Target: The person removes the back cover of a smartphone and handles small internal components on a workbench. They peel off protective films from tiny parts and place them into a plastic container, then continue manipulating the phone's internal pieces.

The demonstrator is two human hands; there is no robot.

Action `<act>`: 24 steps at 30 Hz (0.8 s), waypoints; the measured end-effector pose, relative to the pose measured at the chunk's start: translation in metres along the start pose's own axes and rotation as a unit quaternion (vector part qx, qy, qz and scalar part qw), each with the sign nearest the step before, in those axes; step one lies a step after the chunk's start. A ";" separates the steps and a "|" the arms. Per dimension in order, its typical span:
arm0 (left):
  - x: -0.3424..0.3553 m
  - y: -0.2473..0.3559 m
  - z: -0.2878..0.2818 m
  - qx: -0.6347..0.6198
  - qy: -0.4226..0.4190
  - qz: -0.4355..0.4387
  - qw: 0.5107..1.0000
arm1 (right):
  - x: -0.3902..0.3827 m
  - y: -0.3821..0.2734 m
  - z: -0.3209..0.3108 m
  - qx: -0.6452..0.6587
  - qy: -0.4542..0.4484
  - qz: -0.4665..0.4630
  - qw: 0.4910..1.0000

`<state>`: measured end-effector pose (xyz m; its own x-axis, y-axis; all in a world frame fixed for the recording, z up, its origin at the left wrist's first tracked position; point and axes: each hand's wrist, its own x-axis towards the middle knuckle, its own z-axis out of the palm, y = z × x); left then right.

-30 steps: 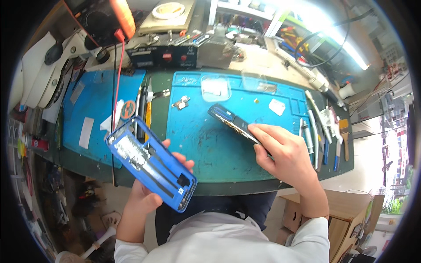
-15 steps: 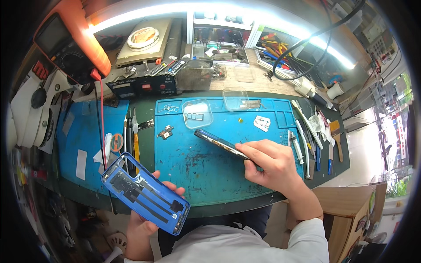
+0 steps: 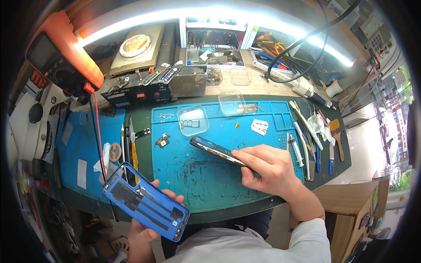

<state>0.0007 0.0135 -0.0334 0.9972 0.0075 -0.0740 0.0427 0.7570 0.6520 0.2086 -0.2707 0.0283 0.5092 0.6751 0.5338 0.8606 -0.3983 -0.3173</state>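
My left hand [image 3: 144, 233] is closed around a blue phone back cover [image 3: 151, 209], its inner side with black strips facing up, over the bench's front edge. In my right hand [image 3: 272, 168] is a thin dark phone body [image 3: 215, 150], pinched at its right end between thumb and fingers. The body is tilted above the blue mat [image 3: 210, 186], apart from the cover. A small circuit part [image 3: 162, 141] lies to its left. Beyond it stands a clear plastic box [image 3: 201, 127] with a little dark tray inside.
Razor blades [image 3: 259, 127] and a syringe [image 3: 297, 151] lie on the right of the mat, with brushes and tools beyond. Tweezers and a yellow-handled tool [image 3: 133, 153] lie left. An orange multimeter [image 3: 66, 57] and a black power unit [image 3: 136, 94] stand behind.
The view has shifted slightly. Both hands keep their hold on the back cover and the phone body, which stay about where they were, the phone body turned a little.
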 end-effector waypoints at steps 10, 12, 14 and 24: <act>-0.001 0.000 0.002 0.008 0.000 0.001 1.000 | 0.000 -0.001 0.001 -0.005 0.008 -0.006 1.000; -0.001 0.001 0.003 0.012 0.005 -0.003 1.000 | 0.001 -0.001 0.001 -0.005 0.010 -0.006 1.000; 0.000 0.002 0.005 0.015 0.008 -0.004 1.000 | 0.000 0.000 0.000 -0.004 0.011 -0.006 1.000; 0.003 0.000 0.001 0.020 -0.007 0.011 1.000 | -0.012 -0.026 0.014 -0.073 -0.032 -0.067 0.995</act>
<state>0.0039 0.0131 -0.0329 0.9987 0.0141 -0.0485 0.0228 0.7297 0.6834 0.1805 -0.2599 0.0196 0.3930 0.7640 0.5117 0.9140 -0.3853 -0.1268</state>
